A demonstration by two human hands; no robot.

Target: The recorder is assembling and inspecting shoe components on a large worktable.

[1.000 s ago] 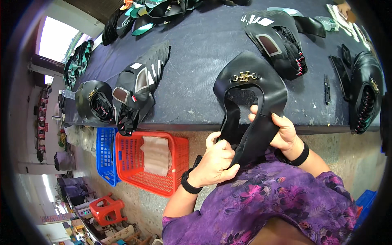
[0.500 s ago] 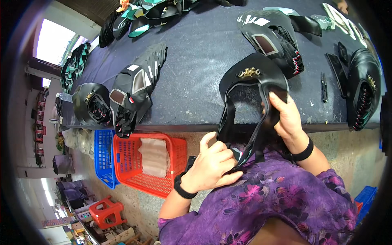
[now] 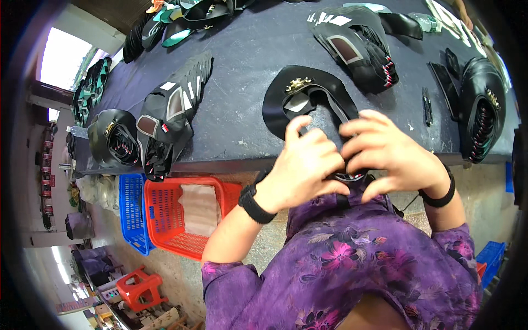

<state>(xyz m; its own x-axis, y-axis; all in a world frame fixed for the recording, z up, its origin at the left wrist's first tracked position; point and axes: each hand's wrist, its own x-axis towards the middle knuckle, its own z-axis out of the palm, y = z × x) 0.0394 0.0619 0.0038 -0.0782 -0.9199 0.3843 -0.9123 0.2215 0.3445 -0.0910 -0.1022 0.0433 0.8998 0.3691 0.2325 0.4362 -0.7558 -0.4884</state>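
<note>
Two hands work at one black leather shoe upper with a gold buckle (image 3: 308, 96): the left hand (image 3: 302, 165) and the right hand (image 3: 385, 151). Each wrist carries one black band, two in all. On the dark tabletop (image 3: 236, 82) lie four nearer stacks of black shoe uppers; more at the far edge cannot be counted. Below stand two plastic baskets, one orange basket (image 3: 181, 220) and one blue basket (image 3: 132, 212), and one red stool (image 3: 135, 286).
</note>
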